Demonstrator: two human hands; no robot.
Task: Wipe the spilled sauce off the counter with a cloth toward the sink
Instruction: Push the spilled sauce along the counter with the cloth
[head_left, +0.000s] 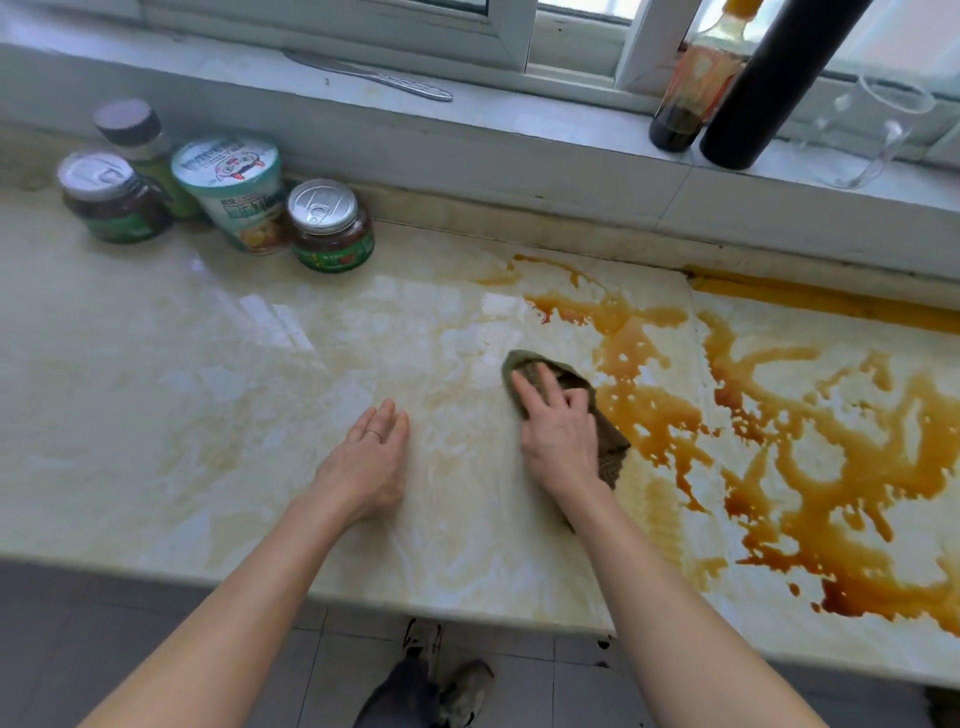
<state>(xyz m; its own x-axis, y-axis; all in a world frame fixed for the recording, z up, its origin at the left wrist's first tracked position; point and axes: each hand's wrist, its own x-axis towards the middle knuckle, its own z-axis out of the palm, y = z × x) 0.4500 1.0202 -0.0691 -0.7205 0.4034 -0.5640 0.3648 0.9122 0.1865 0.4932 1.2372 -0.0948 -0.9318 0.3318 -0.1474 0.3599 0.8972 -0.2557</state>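
Right hand (558, 434) presses mostly straight fingers on the green cloth (609, 448) at the sauce spill (810, 467)'s left edge, centre-right of frame, probably to shove it along; left hand (370, 460), open and empty, braces on the tabletop (208, 395).

right hand (558, 436) pressing cloth (608, 447) beside sauce (810, 467), left hand (371, 462) flat on counter (208, 364)

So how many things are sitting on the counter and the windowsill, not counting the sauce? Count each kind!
Jars: 3
Noodle cups: 1
Bottles: 1
Black tubes: 1
Glasses: 1
Knives: 1
Cloths: 1
Total: 9
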